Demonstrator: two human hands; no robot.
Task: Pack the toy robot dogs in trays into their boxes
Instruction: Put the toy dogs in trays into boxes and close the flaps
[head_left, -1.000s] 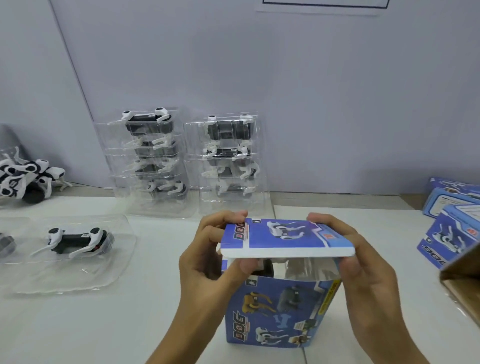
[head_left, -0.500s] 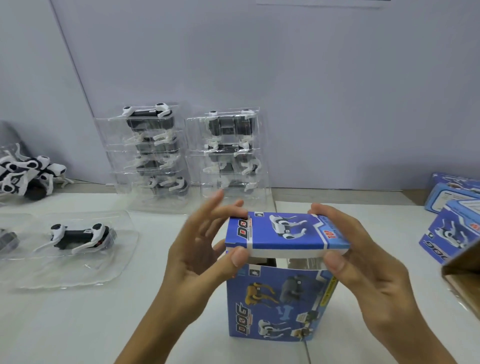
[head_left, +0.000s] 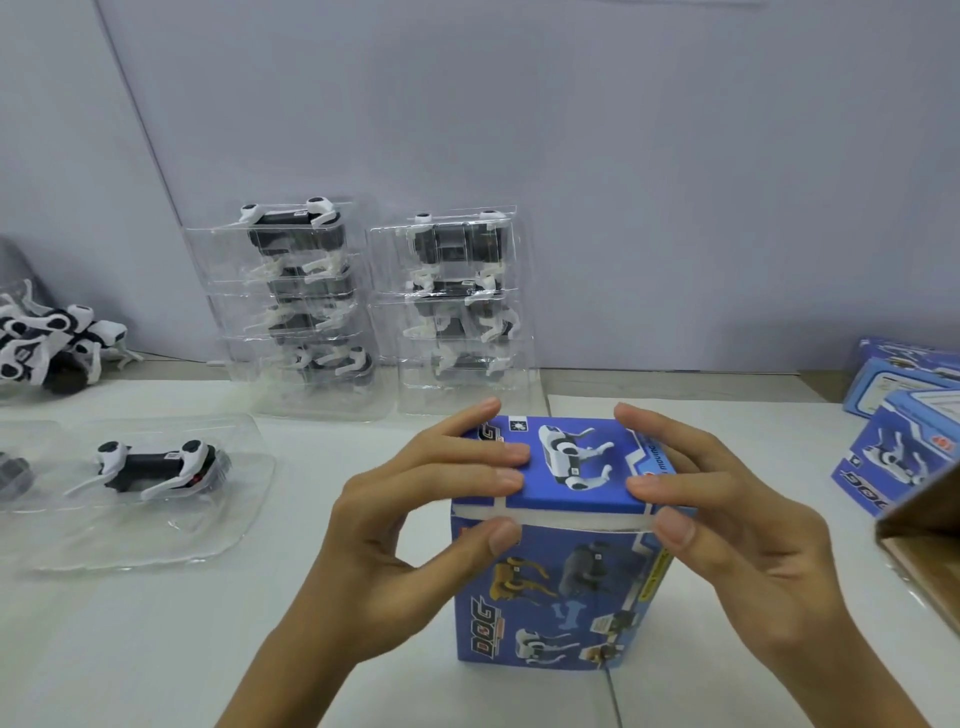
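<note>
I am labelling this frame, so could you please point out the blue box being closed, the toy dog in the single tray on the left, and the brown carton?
blue box (head_left: 550, 592), head view, on its front face.
toy dog (head_left: 150, 465), head view, on its black body.
brown carton (head_left: 930, 551), head view, on its open flap.

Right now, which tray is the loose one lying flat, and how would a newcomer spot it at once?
Start at the two stacks of clear trays standing against the back wall. Come forward and left onto the white table: the single clear tray lies there flat, left of the left hand. Unlike the stacked ones, it sits alone, with one black-and-white toy dog on its side.
</note>
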